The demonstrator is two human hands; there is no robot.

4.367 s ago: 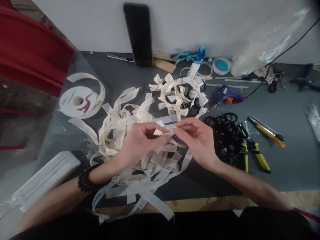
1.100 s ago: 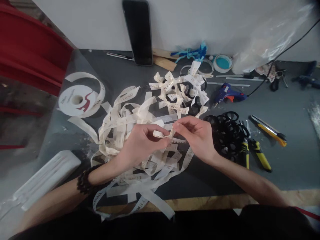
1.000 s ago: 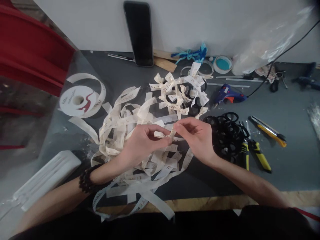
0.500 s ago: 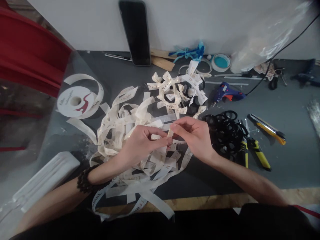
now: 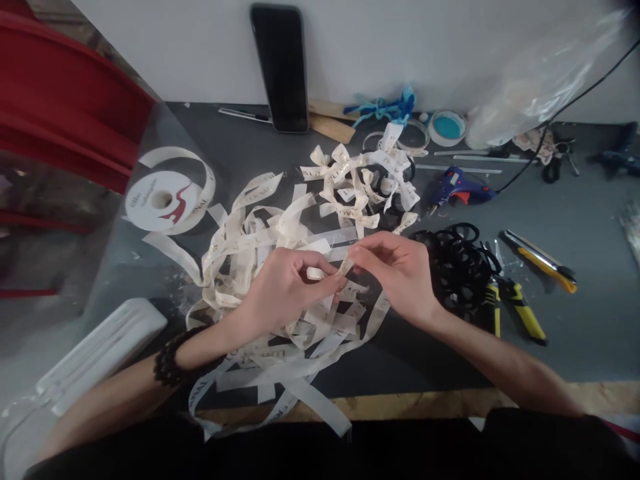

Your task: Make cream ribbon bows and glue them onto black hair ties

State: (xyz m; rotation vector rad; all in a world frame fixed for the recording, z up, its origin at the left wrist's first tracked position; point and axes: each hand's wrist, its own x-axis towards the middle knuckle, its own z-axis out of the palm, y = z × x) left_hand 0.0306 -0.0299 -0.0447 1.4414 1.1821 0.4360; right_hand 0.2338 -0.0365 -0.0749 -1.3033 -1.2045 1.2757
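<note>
Between my two hands is a short piece of cream ribbon (image 5: 345, 266), pinched at both ends. My left hand (image 5: 290, 287) grips its lower left end with thumb and forefinger. The upper right end sits in the fingertips of my right hand (image 5: 397, 270). Below and to the left lies a tangled heap of printed cream ribbon (image 5: 245, 240), partly hidden by my left hand and forearm. Just beyond my hands are several finished ribbon bows (image 5: 345, 173), some with black bands under them. A pile of black hair ties (image 5: 455, 260) is to the right of my right hand.
A ribbon spool (image 5: 163, 200) stands at the left, near a white power strip (image 5: 107, 353). To the right are a blue glue gun (image 5: 463, 187), yellow-handled snips (image 5: 523, 310) and a box cutter (image 5: 543, 260). A phone (image 5: 283, 70) leans on the back wall.
My right fingertips have drawn slightly away from my left, so more of the ribbon piece shows between them. The whole view has shifted a little, with things appearing farther right.
</note>
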